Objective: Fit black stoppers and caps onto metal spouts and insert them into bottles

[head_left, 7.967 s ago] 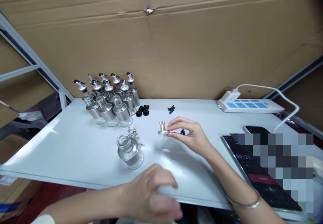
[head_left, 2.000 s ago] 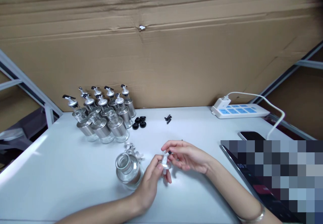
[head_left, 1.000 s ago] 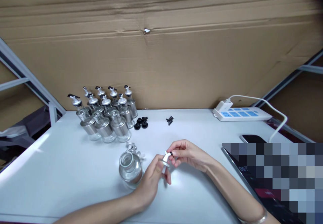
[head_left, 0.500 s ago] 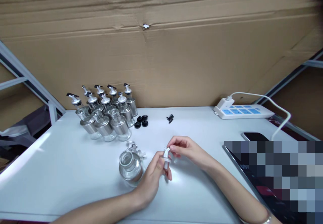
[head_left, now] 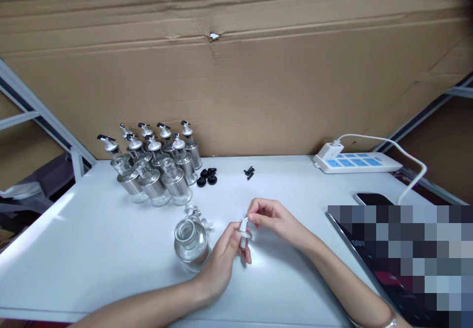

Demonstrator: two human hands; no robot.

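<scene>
Just right of the open glass bottle [head_left: 192, 250], held silver pourer spout [head_left: 244, 235] in left hand [head_left: 220, 264]; pinched its tip narrowly with right hand [head_left: 274, 218]. Noted black stoppers [head_left: 212, 180] beyond bottle.

White power strip [head_left: 364, 168], charger [head_left: 329, 151] plugged in; phone [head_left: 374, 199].

Cool white light is brightly washing the table [head_left: 111, 249], glaring in a pale streak near its left edge and glowing softly beside the hands. Faint, soft-edged shadows are falling below the right hand [head_left: 275, 219], while the cardboard [head_left: 258, 96] is looking duller and darkening towards the upper right corner. Small highlights are glinting on the open bottle [head_left: 192, 249]. Fine detail on the spout [head_left: 244, 233] is softening, the wide lens is stretching the sides, and coarse pixel blocks are covering part of the lower right.
</scene>
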